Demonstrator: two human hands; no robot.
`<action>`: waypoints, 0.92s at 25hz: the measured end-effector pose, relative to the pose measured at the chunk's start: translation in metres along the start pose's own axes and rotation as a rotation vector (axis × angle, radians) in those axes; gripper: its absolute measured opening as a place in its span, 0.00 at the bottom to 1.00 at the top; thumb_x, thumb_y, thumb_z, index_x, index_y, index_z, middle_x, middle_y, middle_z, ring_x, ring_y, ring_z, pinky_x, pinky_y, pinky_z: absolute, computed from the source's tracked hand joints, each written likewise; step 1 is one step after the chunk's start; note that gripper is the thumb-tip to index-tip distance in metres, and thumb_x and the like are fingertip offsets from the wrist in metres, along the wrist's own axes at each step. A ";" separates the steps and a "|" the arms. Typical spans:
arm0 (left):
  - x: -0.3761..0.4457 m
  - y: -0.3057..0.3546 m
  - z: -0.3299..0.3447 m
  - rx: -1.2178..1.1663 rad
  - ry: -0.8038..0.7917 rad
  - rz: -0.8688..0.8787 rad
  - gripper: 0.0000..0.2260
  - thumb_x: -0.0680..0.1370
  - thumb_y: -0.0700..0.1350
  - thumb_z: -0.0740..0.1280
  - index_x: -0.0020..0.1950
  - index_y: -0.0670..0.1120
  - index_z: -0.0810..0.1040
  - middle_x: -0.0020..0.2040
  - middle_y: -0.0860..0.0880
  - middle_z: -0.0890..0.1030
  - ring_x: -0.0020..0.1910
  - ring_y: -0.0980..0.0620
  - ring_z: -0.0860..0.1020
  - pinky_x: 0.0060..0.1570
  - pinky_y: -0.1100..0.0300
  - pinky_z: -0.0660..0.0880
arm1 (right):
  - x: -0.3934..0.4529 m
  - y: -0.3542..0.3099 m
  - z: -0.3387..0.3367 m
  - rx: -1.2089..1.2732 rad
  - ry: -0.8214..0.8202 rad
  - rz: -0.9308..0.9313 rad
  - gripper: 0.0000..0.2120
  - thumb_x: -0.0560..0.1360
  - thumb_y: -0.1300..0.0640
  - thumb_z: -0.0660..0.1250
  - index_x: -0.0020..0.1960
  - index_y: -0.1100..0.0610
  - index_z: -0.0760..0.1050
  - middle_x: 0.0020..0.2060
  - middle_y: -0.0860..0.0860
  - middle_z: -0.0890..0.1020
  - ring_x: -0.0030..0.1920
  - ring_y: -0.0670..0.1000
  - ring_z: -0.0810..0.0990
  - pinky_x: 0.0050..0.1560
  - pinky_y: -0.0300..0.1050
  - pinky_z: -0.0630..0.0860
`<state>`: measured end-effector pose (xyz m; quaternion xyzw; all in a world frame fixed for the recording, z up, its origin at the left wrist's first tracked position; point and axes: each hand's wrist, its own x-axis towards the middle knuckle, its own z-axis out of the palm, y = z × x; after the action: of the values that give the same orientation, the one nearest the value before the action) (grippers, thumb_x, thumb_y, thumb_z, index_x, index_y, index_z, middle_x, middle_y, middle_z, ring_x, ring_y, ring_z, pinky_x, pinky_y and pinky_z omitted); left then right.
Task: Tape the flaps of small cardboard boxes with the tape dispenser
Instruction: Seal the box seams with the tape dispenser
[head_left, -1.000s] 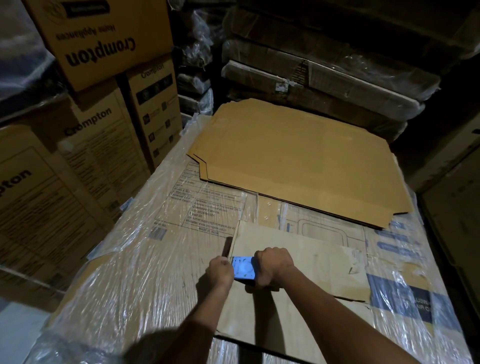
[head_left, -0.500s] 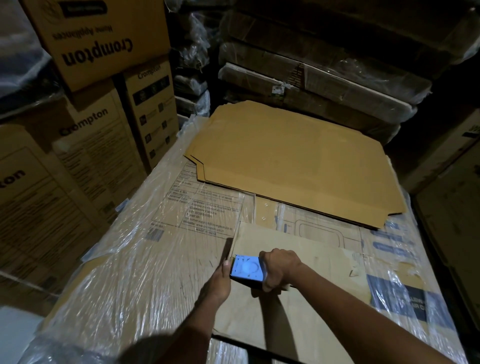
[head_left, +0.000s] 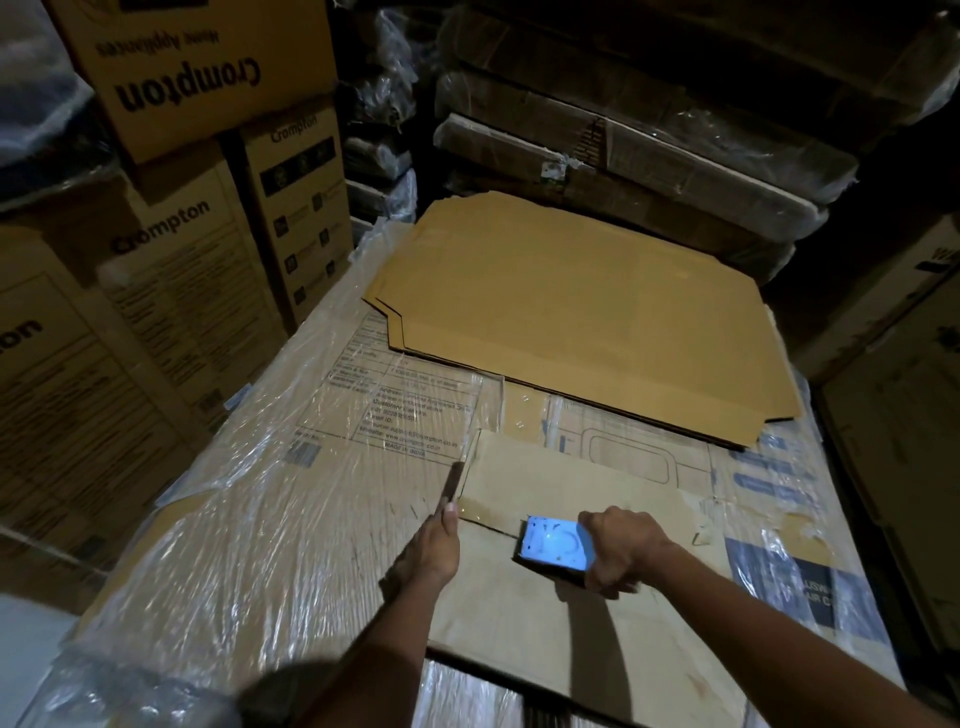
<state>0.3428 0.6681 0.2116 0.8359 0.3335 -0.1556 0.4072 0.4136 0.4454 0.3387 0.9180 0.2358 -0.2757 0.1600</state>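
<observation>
1. My right hand (head_left: 621, 553), at 5 o'clock in the head view, is curled around the blue tape dispenser (head_left: 553, 544) and presses it down on the flattened small box (head_left: 561, 519).
2. My left hand (head_left: 428, 551), at 6 o'clock, lies with fingers straight along the box's left edge, grasping nothing; the fingertips touch a dark strip at that edge, which I judge to be the tape's start, though the light is too dim to be sure.
3. The dispenser sits on the seam between two flaps, just right of the left hand and apart from it.
4. Progress, as I judge it: the strip is begun at the left end; the seam running toward 3 o'clock is untaped.
5. A stack of flat cardboard blanks (head_left: 587, 312), at 12 o'clock, lies untouched, so most of the work remains.
6. Everything rests on a plastic-wrapped pallet load (head_left: 270, 499); printed cartons (head_left: 208, 73) stand at 10 o'clock.
</observation>
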 end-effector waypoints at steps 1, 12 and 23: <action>-0.006 0.007 0.000 0.058 0.056 0.000 0.27 0.80 0.65 0.40 0.78 0.60 0.56 0.76 0.47 0.65 0.72 0.40 0.65 0.67 0.35 0.59 | 0.001 -0.006 0.001 -0.021 0.026 0.002 0.28 0.65 0.45 0.70 0.61 0.53 0.70 0.53 0.54 0.79 0.53 0.56 0.79 0.44 0.45 0.69; -0.009 0.029 0.044 0.665 0.286 0.372 0.31 0.83 0.58 0.45 0.79 0.43 0.37 0.79 0.44 0.36 0.79 0.44 0.39 0.73 0.38 0.44 | 0.010 -0.016 0.007 -0.042 0.127 -0.027 0.27 0.68 0.42 0.69 0.61 0.55 0.71 0.53 0.54 0.79 0.52 0.57 0.80 0.44 0.45 0.66; -0.010 0.033 0.039 0.620 0.180 0.312 0.30 0.84 0.57 0.44 0.74 0.46 0.28 0.78 0.50 0.32 0.77 0.50 0.33 0.72 0.37 0.36 | -0.006 0.041 0.023 0.047 0.090 -0.088 0.26 0.68 0.47 0.69 0.63 0.53 0.69 0.53 0.54 0.78 0.53 0.57 0.79 0.45 0.45 0.68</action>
<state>0.3588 0.6186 0.2123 0.9709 0.1736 -0.1109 0.1222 0.4208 0.3989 0.3310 0.9217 0.2766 -0.2463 0.1155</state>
